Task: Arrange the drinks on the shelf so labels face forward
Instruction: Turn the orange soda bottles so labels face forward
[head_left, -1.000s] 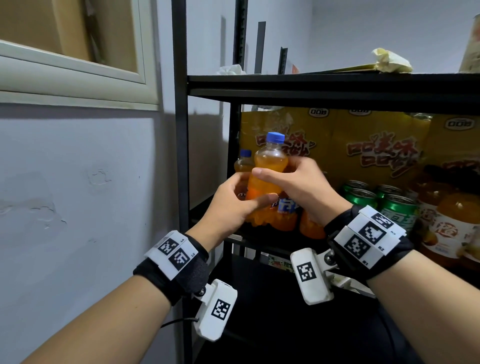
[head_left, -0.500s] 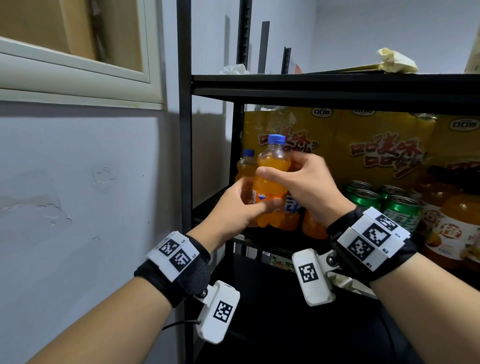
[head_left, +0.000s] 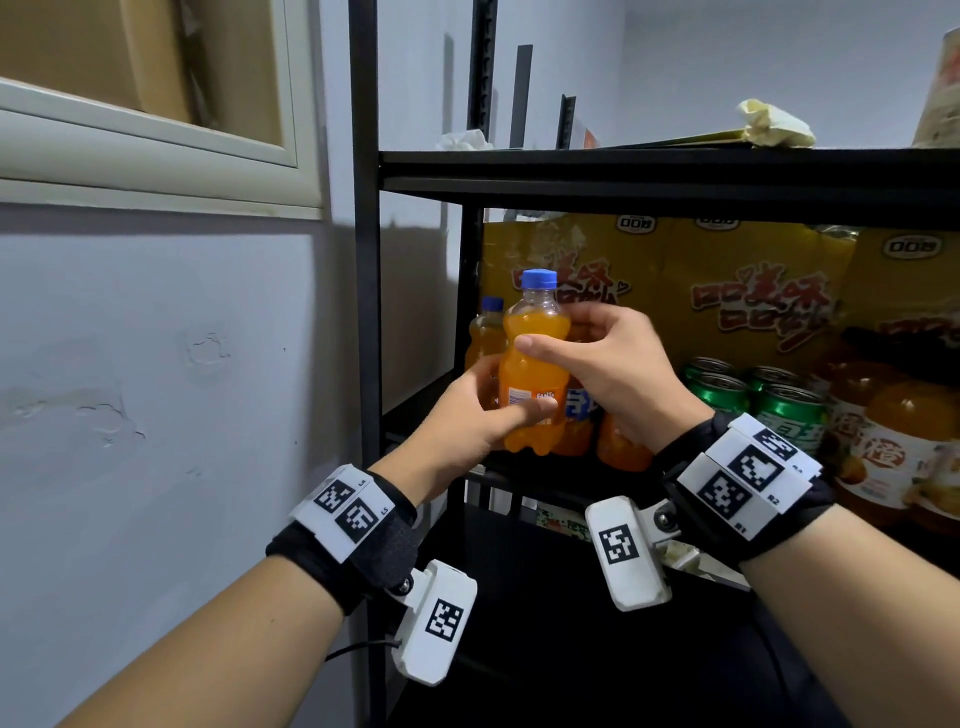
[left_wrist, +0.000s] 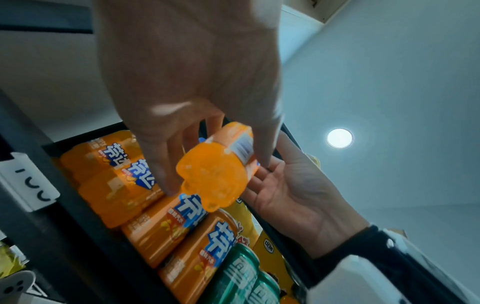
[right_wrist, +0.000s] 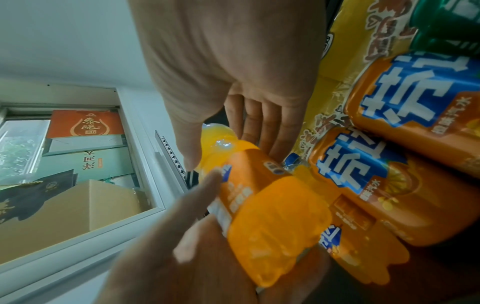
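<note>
A small orange soda bottle (head_left: 532, 358) with a blue cap is held upright in front of the shelf's left end. My left hand (head_left: 498, 410) grips its lower half, thumb across the label. Its upper body sits between the thumb and fingers of my right hand (head_left: 550, 332). The label's barcode and small-print side faces me. The left wrist view shows the bottle's base (left_wrist: 215, 174) between my left fingers (left_wrist: 166, 181). Seen from the right wrist, the bottle (right_wrist: 265, 216) lies beside shelved orange bottles (right_wrist: 363, 174) whose blue logos face out.
Orange bottles (head_left: 576, 415) stand on the black shelf (head_left: 675, 171), one more (head_left: 485, 332) at the back left. To the right are green cans (head_left: 779, 410) and juice jars (head_left: 893, 441), with yellow snack bags (head_left: 727, 291) behind. A black post (head_left: 363, 260) and wall bound the left.
The bottle has turned a little about its axis in both hands, and more of the label's barcode side now shows. It stays at about the same spot.
</note>
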